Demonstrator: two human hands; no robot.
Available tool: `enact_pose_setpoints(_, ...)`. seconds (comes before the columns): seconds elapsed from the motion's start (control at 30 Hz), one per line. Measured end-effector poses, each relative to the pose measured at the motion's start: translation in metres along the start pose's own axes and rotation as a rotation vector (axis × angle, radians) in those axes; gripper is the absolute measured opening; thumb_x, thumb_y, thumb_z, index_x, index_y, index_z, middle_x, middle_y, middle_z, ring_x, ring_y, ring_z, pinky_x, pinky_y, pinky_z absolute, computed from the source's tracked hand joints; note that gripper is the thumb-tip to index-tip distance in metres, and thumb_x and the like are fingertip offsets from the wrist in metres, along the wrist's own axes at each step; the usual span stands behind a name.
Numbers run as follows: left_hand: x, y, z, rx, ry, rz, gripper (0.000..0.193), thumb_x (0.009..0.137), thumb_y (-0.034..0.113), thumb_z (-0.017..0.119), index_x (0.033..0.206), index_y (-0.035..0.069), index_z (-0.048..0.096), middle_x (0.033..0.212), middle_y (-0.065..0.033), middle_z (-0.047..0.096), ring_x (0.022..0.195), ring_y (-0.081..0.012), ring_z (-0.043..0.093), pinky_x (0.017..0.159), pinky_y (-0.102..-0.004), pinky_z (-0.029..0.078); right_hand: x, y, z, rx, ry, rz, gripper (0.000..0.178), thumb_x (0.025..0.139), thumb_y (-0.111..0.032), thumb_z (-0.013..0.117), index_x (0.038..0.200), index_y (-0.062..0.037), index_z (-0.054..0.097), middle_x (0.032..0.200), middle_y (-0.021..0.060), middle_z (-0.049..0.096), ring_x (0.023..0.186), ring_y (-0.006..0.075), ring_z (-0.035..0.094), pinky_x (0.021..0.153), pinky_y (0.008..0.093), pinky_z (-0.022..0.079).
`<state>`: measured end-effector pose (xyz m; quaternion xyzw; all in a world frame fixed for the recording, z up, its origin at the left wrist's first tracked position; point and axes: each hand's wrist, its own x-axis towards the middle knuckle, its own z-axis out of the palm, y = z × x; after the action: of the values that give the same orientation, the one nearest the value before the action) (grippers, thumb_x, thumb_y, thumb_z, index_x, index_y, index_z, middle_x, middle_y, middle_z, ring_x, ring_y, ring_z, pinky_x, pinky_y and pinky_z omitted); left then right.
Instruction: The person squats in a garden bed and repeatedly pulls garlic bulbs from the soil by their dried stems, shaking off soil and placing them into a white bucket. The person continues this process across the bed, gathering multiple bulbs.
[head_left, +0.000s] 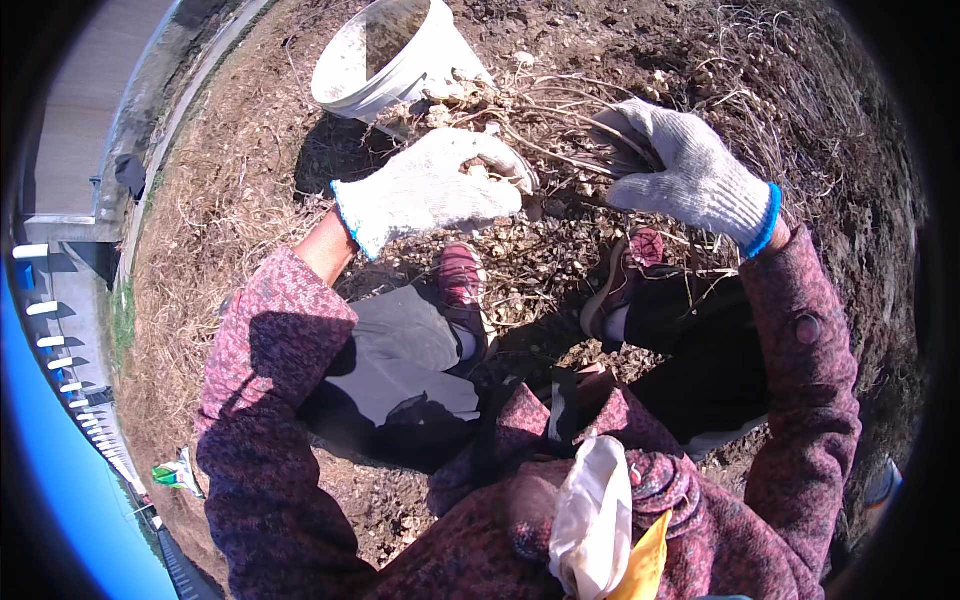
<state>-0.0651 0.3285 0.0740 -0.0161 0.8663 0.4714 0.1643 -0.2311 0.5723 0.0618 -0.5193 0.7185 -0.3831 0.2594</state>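
Note:
My left hand (435,190), in a white knit glove with a blue cuff, is curled with its fingers around small pale pods that look like peanuts (476,170). In a matching glove, my right hand (685,170) grips the dry brown stems of an uprooted plant (570,100). Those stems stretch leftward from it to a tangle of roots and pale pods (455,92) just beyond my left hand. The fingertips of my right hand are partly hidden among the stems. A white bucket (440,50) lies tilted beyond my left hand, its mouth facing left.
Dry soil strewn with straw and pods surrounds my feet (463,285). More dried plants (780,100) lie in a heap at the far right. A green and white packet (178,473) rests on the ground at the left, near a paved edge (165,170).

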Motion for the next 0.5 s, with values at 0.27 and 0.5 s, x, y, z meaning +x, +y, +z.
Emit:
enact_pose_setpoints(0.27, 0.007, 0.0, 0.018, -0.449, 0.178, -0.148, 0.023, 0.091, 0.011, 0.07, 0.11, -0.001, 0.068, 0.087, -0.0063, 0.069, 0.072, -0.0114, 0.067, 0.064, -0.0251, 0.054, 0.007, 0.033, 0.04, -0.036, 0.16, -0.067, 0.1, 0.066, -0.02, 0.088, 0.152, -0.0142, 0.038, 0.116, 0.0177, 0.068, 0.107, 0.0289, 0.067, 0.092, 0.0381, 0.053)
enact_pose_setpoints(0.5, 0.008, 0.007, 0.026, -0.594, 0.193, -0.083, 0.022, 0.092, 0.01, 0.067, 0.111, -0.002, 0.066, 0.088, -0.0066, 0.067, 0.073, -0.0105, 0.064, 0.065, -0.027, 0.056, 0.004, 0.035, 0.04, -0.019, 0.206, -0.131, 0.102, 0.071, -0.006, 0.081, 0.157, -0.0161, 0.027, 0.13, 0.018, 0.062, 0.104, 0.0234, 0.066, 0.091, 0.0375, 0.054)
